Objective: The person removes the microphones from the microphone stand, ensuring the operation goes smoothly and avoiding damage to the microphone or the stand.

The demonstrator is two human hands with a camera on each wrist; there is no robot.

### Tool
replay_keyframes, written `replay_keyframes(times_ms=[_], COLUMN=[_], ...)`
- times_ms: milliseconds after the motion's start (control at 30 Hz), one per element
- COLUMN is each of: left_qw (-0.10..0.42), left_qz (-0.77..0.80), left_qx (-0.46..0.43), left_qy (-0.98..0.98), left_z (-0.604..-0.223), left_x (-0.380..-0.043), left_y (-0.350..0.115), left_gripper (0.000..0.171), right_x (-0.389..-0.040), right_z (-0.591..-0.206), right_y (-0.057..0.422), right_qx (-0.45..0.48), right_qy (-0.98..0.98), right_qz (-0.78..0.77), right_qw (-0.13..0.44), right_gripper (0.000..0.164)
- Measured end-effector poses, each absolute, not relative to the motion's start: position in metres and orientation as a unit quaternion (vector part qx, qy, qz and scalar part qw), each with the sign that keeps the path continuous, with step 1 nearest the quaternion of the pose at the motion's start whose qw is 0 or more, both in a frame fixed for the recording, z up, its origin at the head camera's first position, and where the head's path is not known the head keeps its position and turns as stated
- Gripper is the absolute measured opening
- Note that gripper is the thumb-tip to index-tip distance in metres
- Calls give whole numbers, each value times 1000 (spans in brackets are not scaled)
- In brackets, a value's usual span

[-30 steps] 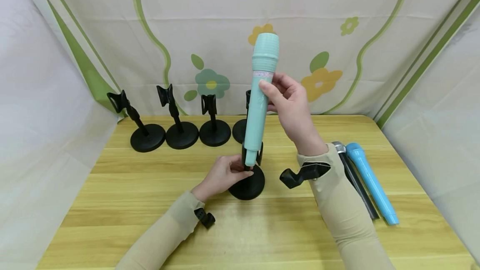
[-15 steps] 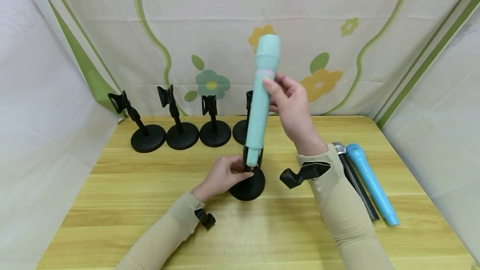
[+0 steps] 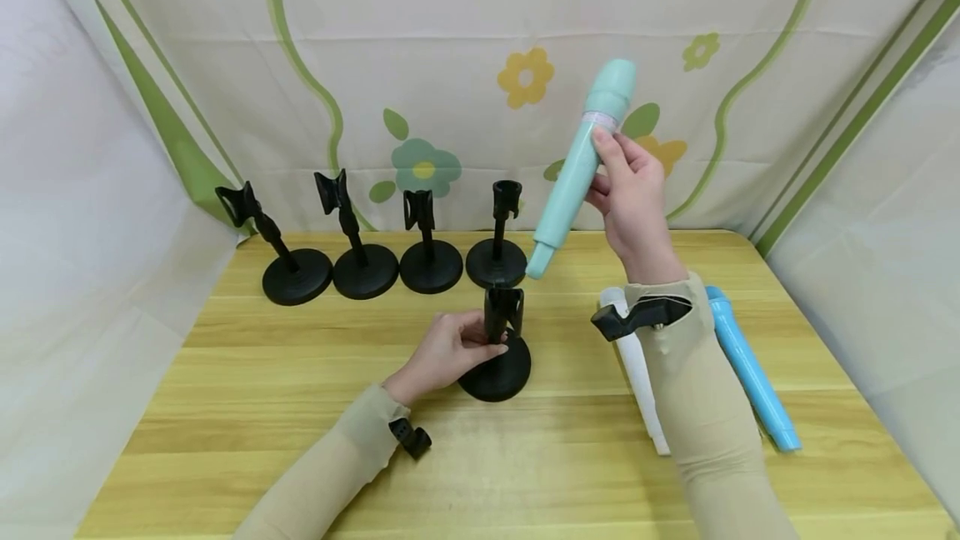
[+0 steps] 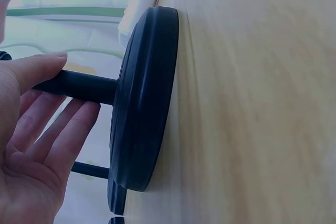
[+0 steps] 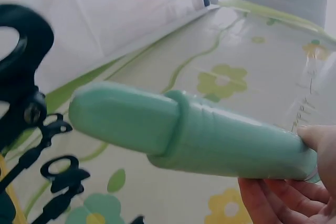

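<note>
My right hand (image 3: 637,198) pinches a mint-green microphone (image 3: 573,182) just below its pale patterned band. It is raised above the table, tilted with the head up and to the right, its narrow tail end pointing down-left. In the right wrist view the tail of the microphone (image 5: 210,140) points away from the fingers. My left hand (image 3: 446,352) grips the post of a black microphone stand (image 3: 495,369), whose clip is vacant, standing nearest on the table. The left wrist view shows thumb and fingers round the post, above the round base (image 4: 144,98).
Behind stands a row of several black stands, including one at its left end (image 3: 296,275) and one at its right end (image 3: 497,262). A white microphone (image 3: 637,373) and a blue microphone (image 3: 753,369) lie at the right, partly covered by my right sleeve. A printed curtain (image 3: 450,65) borders the table.
The mint-green microphone has moved right and tilted further, away from the front stand's clip. My right arm shifted right, uncovering the white microphone and hiding the black one. My left hand stayed put.
</note>
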State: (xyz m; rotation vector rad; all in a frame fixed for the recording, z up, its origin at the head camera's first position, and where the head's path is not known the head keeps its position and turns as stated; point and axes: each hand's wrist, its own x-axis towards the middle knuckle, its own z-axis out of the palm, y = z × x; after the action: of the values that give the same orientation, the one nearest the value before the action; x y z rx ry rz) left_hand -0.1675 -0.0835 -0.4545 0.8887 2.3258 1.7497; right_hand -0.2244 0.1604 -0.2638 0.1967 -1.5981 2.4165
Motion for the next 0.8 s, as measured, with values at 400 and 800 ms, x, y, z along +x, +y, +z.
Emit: replay_keyframes(times_ms=[400,800], left_qw=[52,33], left_qz=[583,582], left_qx=[288,297], left_qy=[758,756], left_z=[-453,-428], left_x=[-166,-152], left_y=[-84,-81], left_gripper=[21,15], right_x=[-224,-206], right_z=[-300,-357], right_y=[189,210], right_qx=[20,4], right_qy=[-638,-777], right_qz=[766,629], right_qw=[69,-1], right_gripper=[46,63])
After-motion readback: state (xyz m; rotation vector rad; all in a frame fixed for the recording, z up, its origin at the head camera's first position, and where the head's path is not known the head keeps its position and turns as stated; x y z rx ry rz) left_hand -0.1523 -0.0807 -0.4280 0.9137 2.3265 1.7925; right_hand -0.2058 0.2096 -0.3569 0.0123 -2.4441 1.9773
